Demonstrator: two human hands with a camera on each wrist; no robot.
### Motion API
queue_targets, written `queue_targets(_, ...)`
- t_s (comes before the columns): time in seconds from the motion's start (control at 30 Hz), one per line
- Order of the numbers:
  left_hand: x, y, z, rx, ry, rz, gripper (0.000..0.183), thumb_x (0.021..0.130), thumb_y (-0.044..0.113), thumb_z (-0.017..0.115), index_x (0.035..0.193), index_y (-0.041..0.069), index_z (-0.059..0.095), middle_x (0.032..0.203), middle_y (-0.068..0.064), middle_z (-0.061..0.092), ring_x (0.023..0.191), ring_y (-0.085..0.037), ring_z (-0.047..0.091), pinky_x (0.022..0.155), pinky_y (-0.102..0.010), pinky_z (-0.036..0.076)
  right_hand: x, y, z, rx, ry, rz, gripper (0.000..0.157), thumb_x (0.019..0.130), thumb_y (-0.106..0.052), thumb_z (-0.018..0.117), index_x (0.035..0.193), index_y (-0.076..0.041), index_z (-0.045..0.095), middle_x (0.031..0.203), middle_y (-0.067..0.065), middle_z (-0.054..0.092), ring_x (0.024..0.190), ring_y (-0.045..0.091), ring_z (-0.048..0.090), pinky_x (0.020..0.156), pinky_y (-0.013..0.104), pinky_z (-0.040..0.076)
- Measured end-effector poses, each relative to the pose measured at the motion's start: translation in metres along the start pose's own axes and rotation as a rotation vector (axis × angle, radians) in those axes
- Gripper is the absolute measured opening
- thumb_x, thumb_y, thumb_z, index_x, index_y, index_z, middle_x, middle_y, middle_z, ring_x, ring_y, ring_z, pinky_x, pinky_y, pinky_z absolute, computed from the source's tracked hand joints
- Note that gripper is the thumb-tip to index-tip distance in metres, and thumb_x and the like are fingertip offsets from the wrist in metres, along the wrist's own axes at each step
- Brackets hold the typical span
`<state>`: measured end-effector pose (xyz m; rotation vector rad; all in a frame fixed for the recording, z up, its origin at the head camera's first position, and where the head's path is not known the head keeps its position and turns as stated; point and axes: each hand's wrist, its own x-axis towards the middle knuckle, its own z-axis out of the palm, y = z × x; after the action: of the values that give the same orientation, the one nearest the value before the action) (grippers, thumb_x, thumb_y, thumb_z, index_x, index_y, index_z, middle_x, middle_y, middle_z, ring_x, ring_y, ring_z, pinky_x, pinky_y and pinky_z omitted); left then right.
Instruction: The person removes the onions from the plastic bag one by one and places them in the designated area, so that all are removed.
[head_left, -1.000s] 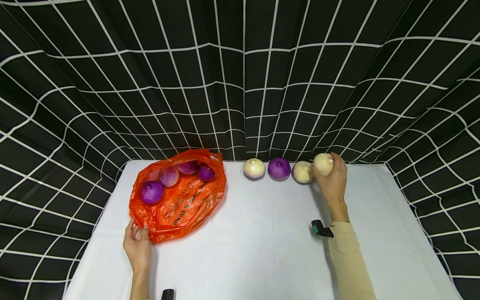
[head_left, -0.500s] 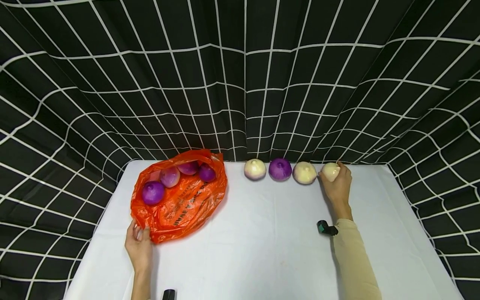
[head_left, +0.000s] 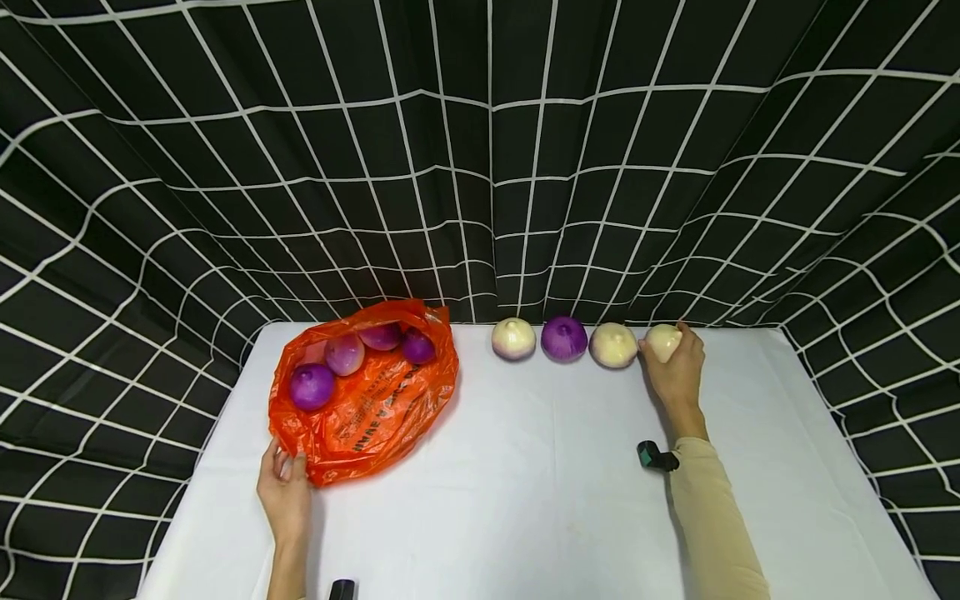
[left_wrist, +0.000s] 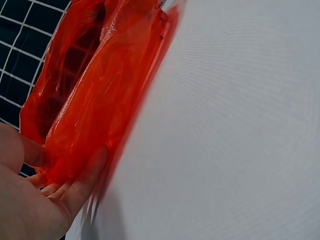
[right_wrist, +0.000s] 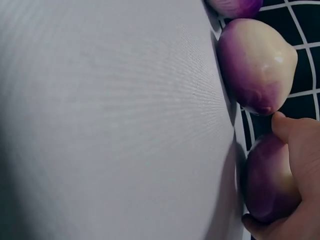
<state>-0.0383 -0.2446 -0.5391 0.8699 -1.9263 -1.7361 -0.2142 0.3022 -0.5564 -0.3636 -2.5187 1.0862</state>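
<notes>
My right hand [head_left: 677,382] grips a pale onion [head_left: 663,342] at the right end of a row along the table's back edge. In the right wrist view, thumb and fingers wrap this purple-and-cream onion [right_wrist: 270,177], partly covering it. Left of it stand a pale onion [head_left: 613,345], a deep purple onion [head_left: 564,338] and another pale onion [head_left: 513,338]. At the left, my left hand [head_left: 287,500] holds the near-left rim of an orange-red plastic bag [head_left: 390,417]. Several purple onions lie in the bag's mouth, among them one [head_left: 312,386] at its left side.
A white cloth covers the table [head_left: 510,500]. Right behind the onion row and bag rises a black curtain [head_left: 480,200] with a white grid, which also surrounds the sides. A black wrist-camera mount [head_left: 657,457] sticks out from my right sleeve.
My right hand has moved slightly right and lowered the pale onion onto the table at the end of the row. The left hand keeps its hold on the bag's rim.
</notes>
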Motion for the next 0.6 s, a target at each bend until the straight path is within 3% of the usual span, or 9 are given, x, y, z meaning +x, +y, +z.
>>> queue_targets(0.17, 0.000, 0.000, 0.000, -0.013, -0.003, -0.001, 0.053, 0.097, 0.000, 0.050, 0.148, 0.000, 0.037, 0.109, 0.000, 0.050, 0.081, 0.006, 0.055, 0.062, -0.008, 0.047, 0.000, 0.000, -0.001, 0.017, 0.001, 0.018, 0.079, 0.087, -0.024, 0.073, 0.146, 0.006, 0.030, 0.140, 0.035, 0.035, 0.131, 0.051, 0.033, 0.110, 0.058, 0.027)
queue_targets(0.37, -0.001, 0.000, 0.001, -0.012, -0.007, 0.002, 0.053, 0.097, 0.001, 0.049, 0.149, 0.000, 0.036, 0.114, -0.004, 0.050, 0.084, 0.006, 0.055, 0.065, -0.006, 0.048, 0.000, 0.000, -0.006, 0.034, -0.042, 0.073, 0.082, 0.088, -0.028, 0.073, 0.149, 0.003, 0.027, 0.143, 0.032, 0.033, 0.134, 0.046, 0.033, 0.113, 0.053, 0.027)
queue_targets(0.6, -0.001, 0.000, 0.001, -0.029, -0.005, -0.009, 0.053, 0.097, 0.000, 0.048, 0.149, -0.001, 0.035, 0.117, -0.009, 0.050, 0.085, 0.007, 0.055, 0.065, -0.006, 0.047, 0.000, -0.002, -0.013, 0.036, -0.056, 0.081, 0.084, 0.089, -0.029, 0.071, 0.150, 0.003, 0.023, 0.145, 0.031, 0.031, 0.136, 0.044, 0.032, 0.116, 0.049, 0.025)
